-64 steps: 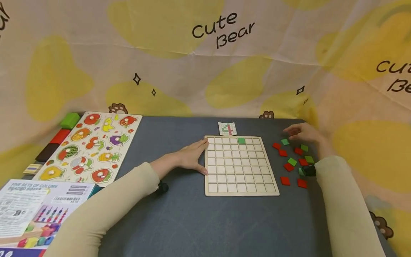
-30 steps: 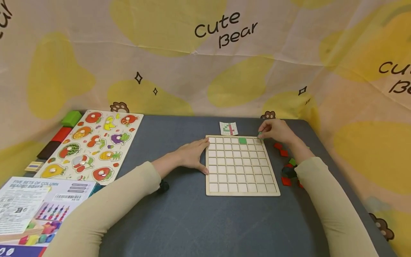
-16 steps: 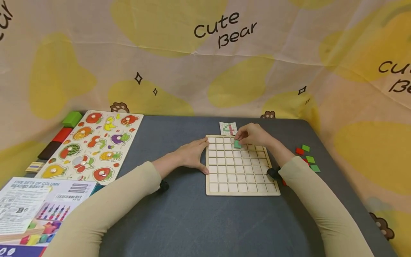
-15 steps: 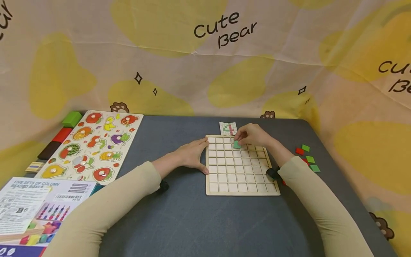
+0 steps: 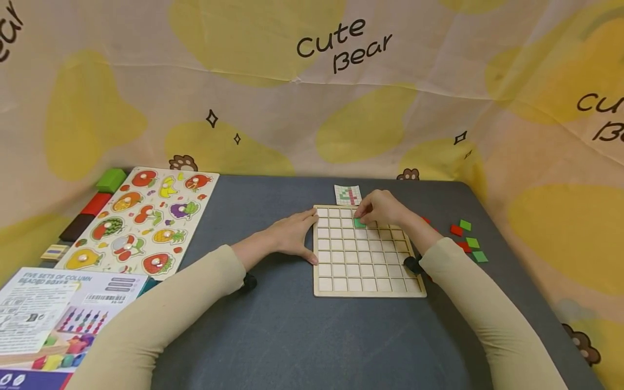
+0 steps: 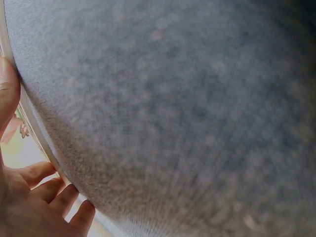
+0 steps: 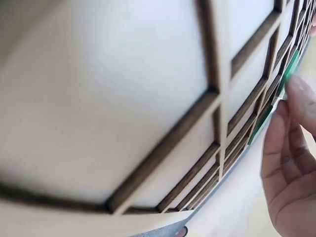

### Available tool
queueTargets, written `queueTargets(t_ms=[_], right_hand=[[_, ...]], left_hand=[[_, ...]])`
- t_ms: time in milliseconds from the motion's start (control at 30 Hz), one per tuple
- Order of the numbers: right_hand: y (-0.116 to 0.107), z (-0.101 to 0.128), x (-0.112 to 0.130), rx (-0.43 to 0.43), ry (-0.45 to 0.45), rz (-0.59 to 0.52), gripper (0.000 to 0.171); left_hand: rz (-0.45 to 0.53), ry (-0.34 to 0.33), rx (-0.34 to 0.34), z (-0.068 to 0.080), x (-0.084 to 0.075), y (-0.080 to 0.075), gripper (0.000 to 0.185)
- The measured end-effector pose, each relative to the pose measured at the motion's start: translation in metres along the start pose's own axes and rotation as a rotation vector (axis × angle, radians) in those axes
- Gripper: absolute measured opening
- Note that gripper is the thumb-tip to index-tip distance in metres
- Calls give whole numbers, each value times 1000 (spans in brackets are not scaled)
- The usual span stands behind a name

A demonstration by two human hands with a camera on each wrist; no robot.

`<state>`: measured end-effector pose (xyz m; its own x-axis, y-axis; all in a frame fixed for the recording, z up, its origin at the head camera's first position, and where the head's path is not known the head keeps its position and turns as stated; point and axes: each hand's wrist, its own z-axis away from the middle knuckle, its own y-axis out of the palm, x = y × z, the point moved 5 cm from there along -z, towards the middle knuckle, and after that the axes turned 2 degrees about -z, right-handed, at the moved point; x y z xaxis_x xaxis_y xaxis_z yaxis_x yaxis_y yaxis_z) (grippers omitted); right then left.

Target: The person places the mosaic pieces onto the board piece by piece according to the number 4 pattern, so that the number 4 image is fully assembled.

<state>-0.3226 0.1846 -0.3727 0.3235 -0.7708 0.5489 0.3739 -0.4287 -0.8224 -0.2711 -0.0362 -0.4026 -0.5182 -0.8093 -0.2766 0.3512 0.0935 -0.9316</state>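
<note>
A wooden grid board (image 5: 320, 290) lies on the dark table. My left hand (image 5: 291, 235) rests against its left edge, fingers and thumb spread; the left wrist view shows the fingertips (image 6: 85, 210) along that edge. My right hand (image 5: 382, 210) reaches over the far rows and pinches a green square tile (image 5: 359, 222) at a second-row cell near the middle. In the right wrist view the thumb lies on this green tile (image 7: 288, 73), low against the grid. Another green tile (image 7: 260, 124) sits in the far row, covered by the right hand in the head view.
Loose red and green tiles (image 5: 479, 256) are scattered right of the board, some behind the right forearm. A small pattern card (image 5: 347, 194) lies beyond the board. At left are a fruit puzzle board (image 5: 144, 218), coloured blocks (image 5: 110, 180) and a printed box (image 5: 104, 292).
My right hand picked up a green tile from the loose ones, carried it left over the board and lowered it to a second-row cell. My left hand stayed at the board's edge.
</note>
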Motion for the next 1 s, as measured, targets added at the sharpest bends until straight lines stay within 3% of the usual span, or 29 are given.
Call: queueTargets(t_ms=[167, 300, 633, 767, 1000], right_hand=[[-3, 4, -2, 18, -45, 7, 16], [-19, 13, -15, -13, -70, -7, 20], [-76, 63, -87, -93, 120, -8, 30], [-90, 83, -121, -116, 151, -16, 32], [-96, 112, -162, -71, 143, -115, 34]], left_hand=[[-3, -5, -1, 0, -1, 0, 117], [5, -9, 3, 0, -1, 0, 116], [13, -7, 5, 1, 0, 0, 116], [19, 1, 2, 2, -1, -1, 116], [16, 6, -1, 2, 0, -1, 115]])
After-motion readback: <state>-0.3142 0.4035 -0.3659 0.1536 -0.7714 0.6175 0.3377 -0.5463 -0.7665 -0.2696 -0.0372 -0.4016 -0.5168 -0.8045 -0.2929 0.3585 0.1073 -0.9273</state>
